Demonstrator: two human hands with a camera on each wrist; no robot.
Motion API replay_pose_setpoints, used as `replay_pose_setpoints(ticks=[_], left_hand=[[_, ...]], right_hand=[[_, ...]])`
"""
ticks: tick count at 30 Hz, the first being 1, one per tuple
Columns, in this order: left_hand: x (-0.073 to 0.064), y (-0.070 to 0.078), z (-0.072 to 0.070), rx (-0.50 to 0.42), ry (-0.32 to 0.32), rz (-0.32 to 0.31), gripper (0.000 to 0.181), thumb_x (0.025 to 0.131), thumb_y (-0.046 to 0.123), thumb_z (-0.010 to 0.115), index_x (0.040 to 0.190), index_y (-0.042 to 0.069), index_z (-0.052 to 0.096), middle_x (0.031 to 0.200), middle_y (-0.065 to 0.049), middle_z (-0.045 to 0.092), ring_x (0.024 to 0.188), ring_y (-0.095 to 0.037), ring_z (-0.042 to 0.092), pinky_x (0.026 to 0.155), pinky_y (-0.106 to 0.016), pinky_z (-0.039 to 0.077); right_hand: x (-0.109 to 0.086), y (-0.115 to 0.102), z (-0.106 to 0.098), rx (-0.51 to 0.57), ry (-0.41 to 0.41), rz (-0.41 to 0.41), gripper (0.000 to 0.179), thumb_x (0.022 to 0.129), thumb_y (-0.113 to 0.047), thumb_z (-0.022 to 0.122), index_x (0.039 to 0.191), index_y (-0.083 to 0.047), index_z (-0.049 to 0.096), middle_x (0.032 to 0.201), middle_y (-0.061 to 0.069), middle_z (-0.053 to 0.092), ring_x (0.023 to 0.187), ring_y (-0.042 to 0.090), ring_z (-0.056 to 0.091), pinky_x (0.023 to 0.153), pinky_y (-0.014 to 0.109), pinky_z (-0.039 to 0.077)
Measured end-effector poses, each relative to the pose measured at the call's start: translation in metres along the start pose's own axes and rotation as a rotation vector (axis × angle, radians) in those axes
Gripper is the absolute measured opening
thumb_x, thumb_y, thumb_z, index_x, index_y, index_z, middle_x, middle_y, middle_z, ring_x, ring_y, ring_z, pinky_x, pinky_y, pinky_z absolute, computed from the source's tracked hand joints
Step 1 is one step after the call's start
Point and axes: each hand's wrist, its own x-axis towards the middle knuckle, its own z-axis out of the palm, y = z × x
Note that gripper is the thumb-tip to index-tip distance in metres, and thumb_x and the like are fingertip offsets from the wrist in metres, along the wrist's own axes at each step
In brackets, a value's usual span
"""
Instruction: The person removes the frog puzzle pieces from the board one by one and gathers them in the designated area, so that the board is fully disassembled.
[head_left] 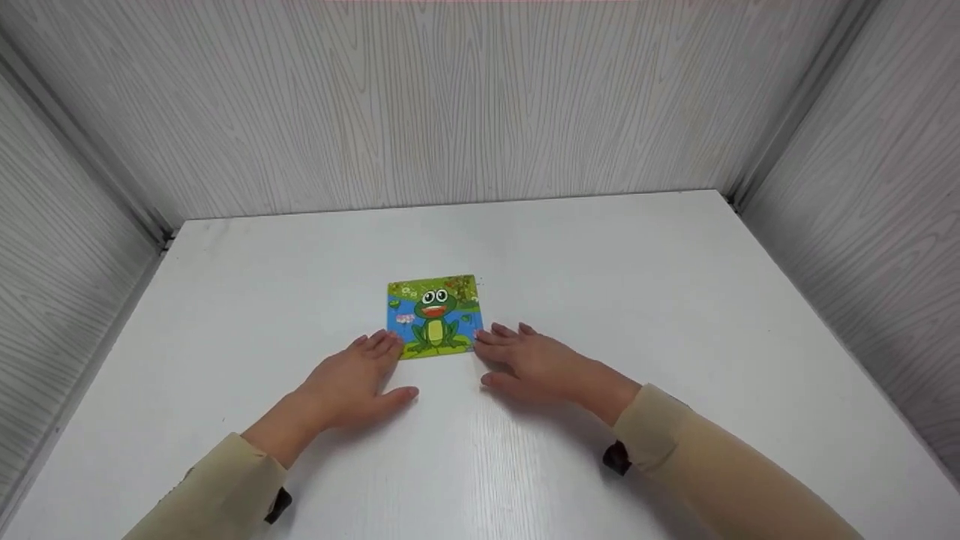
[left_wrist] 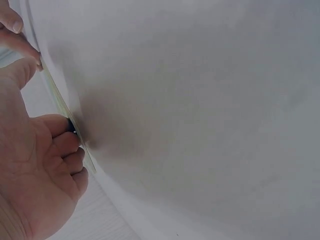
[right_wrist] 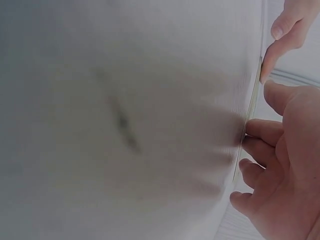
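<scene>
Left of centre on the white table (head_left: 637,285), I've got the left hand (head_left: 349,386) palm down, thumb spread wide, pinching nothing, fingertips touching the lower left corner of the frog picture (head_left: 436,330). Frog picture lies flat, upright to me, between both hands. Right hand (head_left: 534,367): fingertips at its lower right corner, thumb apart, also not gripping. Beige sleeve (head_left: 727,457) behind it, wood-grain wall (head_left: 480,97) beyond the table.
</scene>
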Motion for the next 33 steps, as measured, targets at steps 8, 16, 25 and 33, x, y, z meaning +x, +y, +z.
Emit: replay_pose_setpoints(ticks=[8, 16, 25, 33], left_hand=[[0.000, 0.015, 0.002, -0.014, -0.002, 0.054, 0.088, 0.106, 0.063, 0.046, 0.162, -0.004, 0.037, 0.169, -0.021, 0.034, 0.158, -0.036, 0.028, 0.128, -0.051, 0.022], [-0.002, 0.030, 0.007, -0.015, -0.006, 0.099, 0.089, 0.106, 0.066, 0.044, 0.162, -0.002, 0.038, 0.169, -0.019, 0.035, 0.158, -0.033, 0.029, 0.128, -0.049, 0.022], [-0.012, 0.048, 0.011, -0.023, -0.025, 0.156, 0.087, 0.106, 0.065, 0.043, 0.163, -0.001, 0.038, 0.169, -0.015, 0.036, 0.160, -0.030, 0.027, 0.129, -0.046, 0.022], [-0.020, 0.063, 0.011, -0.024, -0.062, 0.176, 0.088, 0.105, 0.067, 0.042, 0.164, 0.003, 0.037, 0.171, -0.010, 0.034, 0.160, -0.025, 0.025, 0.129, -0.044, 0.020]], right_hand=[[-0.023, 0.005, 0.002, 0.013, 0.014, -0.018, 0.065, 0.111, -0.048, 0.051, 0.165, -0.013, 0.040, 0.172, 0.003, 0.032, 0.161, 0.028, 0.023, 0.129, 0.055, 0.017], [-0.047, 0.007, 0.005, 0.018, 0.009, -0.003, 0.066, 0.110, -0.050, 0.052, 0.165, -0.015, 0.041, 0.172, 0.001, 0.032, 0.161, 0.026, 0.023, 0.129, 0.055, 0.017], [-0.076, 0.009, 0.011, 0.020, 0.010, -0.020, 0.067, 0.110, -0.052, 0.053, 0.164, -0.014, 0.043, 0.171, 0.002, 0.033, 0.160, 0.029, 0.024, 0.128, 0.057, 0.019], [-0.099, 0.009, 0.015, 0.023, 0.010, -0.032, 0.067, 0.110, -0.053, 0.051, 0.163, -0.012, 0.044, 0.171, 0.002, 0.034, 0.160, 0.030, 0.025, 0.127, 0.058, 0.022]])
